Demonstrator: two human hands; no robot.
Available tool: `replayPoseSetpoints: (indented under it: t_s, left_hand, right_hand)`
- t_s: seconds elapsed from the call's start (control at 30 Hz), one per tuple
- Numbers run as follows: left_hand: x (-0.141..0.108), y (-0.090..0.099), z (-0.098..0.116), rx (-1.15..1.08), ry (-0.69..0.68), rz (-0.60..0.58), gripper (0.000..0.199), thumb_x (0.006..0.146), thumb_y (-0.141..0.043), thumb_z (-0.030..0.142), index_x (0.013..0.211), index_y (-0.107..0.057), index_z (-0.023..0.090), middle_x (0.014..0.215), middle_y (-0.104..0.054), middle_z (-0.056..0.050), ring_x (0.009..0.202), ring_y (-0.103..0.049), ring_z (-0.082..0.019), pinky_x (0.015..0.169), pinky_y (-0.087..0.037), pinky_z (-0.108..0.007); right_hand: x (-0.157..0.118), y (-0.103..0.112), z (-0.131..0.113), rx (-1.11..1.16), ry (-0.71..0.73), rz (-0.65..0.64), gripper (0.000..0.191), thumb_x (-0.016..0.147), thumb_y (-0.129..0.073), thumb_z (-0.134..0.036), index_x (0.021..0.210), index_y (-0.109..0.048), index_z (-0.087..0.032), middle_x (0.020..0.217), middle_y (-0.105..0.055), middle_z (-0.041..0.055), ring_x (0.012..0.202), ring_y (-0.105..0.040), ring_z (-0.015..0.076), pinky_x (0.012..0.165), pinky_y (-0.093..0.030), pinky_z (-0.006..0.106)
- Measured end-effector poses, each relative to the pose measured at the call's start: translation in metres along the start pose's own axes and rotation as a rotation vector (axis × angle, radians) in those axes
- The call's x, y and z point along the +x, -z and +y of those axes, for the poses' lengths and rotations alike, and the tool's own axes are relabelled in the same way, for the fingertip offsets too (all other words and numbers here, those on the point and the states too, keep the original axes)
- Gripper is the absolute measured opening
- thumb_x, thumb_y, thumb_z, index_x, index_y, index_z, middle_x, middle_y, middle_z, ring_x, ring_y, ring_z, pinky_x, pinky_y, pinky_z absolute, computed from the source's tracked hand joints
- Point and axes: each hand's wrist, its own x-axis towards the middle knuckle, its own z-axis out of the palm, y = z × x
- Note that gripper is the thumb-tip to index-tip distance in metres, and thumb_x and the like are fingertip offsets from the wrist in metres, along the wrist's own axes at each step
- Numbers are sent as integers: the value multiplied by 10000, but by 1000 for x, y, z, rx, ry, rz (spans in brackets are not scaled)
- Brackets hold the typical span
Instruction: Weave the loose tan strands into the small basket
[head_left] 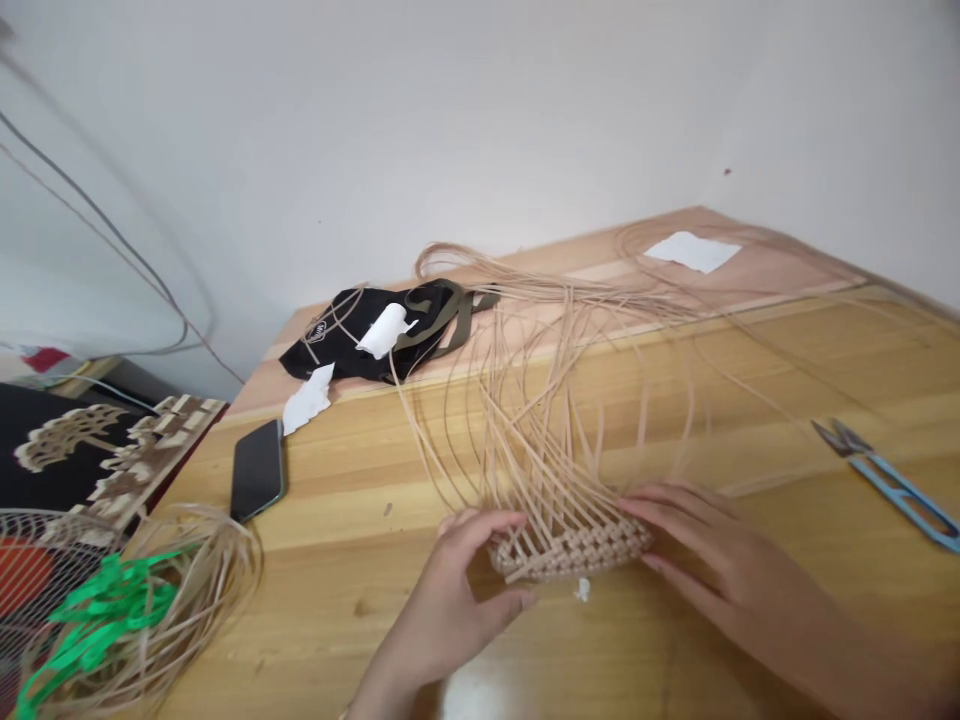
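Note:
A tan woven piece (pixel 577 549) lies near the table's front edge, its long loose strands (pixel 551 430) fanning out toward the back. At its left end is my left hand (pixel 454 590), fingers curved around that end and thumb below it, with a gap between thumb and fingers. My right hand (pixel 720 560) holds the right end between the fingers above and the thumb below. A small white scrap (pixel 583 589) lies just in front of the weave.
Blue-handled snips (pixel 892 485) lie at the right. A phone (pixel 258 469), a black bag (pixel 360 335) and paper pieces (pixel 308 398) are at the left. Green strips (pixel 105 610) and coiled tan strands (pixel 202 590) hang at the lower left. White paper (pixel 694 251) lies far back.

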Motion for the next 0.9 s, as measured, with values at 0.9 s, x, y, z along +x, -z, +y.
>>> replayPoseSetpoints:
  t_s: [0.9]
  left_hand:
    - [11,-15,-16,-341,-165,14,314,800,-675,228,1109,-622,223,984,-606,-65,943,-588,-208,854,-459,-346]
  right_hand:
    - [35,-22,-54,266,-5,-129,178,886,-498,-133,942,-659,-183,922,-635,68,909,-541,255,806,-442,478]
